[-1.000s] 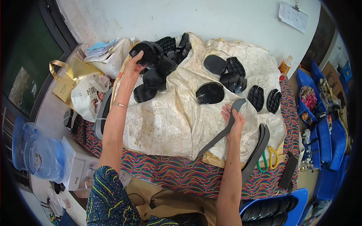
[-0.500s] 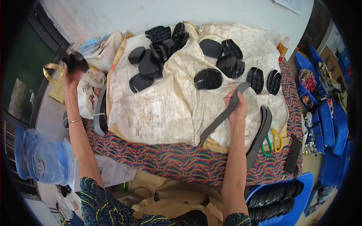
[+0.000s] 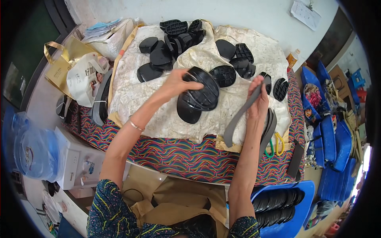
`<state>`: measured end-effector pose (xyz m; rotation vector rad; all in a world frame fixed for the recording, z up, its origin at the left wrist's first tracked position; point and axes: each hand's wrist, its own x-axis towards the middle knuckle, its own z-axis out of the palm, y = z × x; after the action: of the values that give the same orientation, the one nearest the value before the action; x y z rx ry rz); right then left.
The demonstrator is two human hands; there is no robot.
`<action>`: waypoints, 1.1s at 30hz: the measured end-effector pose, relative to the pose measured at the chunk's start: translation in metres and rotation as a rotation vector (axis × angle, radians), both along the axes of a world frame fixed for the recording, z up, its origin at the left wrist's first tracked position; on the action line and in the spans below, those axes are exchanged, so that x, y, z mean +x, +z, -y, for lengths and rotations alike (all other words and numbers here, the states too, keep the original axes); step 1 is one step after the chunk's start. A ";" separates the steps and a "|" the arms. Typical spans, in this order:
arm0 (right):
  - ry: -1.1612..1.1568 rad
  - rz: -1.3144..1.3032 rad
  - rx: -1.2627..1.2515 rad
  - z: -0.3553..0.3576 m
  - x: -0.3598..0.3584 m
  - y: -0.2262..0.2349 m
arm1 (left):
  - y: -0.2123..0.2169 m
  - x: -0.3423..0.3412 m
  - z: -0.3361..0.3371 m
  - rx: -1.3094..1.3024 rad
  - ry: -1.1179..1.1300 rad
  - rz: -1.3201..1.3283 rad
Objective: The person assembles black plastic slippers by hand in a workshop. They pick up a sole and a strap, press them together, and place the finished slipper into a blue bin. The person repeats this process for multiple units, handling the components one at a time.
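My left hand (image 3: 176,84) grips a black moulded heel piece (image 3: 205,93), its gridded hollow underside facing up and my thumb across the rim. Directly below it is a second, smooth-faced black heel piece (image 3: 189,113); whether my fingers hold this one too is hidden. In my right hand (image 3: 260,101) is a long dark grey strip (image 3: 242,117), pinched near its upper end and hanging down to the left. More black heel pieces (image 3: 225,76) lie scattered over the stained whitish sheet (image 3: 139,107), some grid up, others smooth side up.
Beside my right forearm lie more grey strips (image 3: 269,129), green-and-yellow-handled scissors (image 3: 279,144) and a dark flat strip (image 3: 295,158). A blue bin (image 3: 309,206) of black pieces stands below the table's right front. Bags (image 3: 81,75) and a water dispenser (image 3: 77,158) are at left.
My left hand has swung from the far left to over the middle of the sheet, bringing the black heel pieces. My right hand still holds the grey strip, now more upright.
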<state>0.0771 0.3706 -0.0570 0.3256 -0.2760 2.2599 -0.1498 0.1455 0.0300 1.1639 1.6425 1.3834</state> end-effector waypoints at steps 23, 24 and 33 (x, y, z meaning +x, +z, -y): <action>-0.620 1.561 1.332 0.122 -0.003 0.137 | -0.080 0.049 -0.016 0.279 0.066 -0.402; -0.788 1.516 1.446 0.113 -0.015 0.120 | -0.081 0.052 -0.017 0.348 0.098 -0.448; -1.058 1.487 1.948 0.092 -0.034 0.078 | -0.090 0.069 -0.023 0.464 0.279 -0.436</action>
<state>0.0426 0.2781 0.0210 -0.5550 -2.4889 0.1197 -0.0806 0.1689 -0.0602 1.6404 1.8930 1.8553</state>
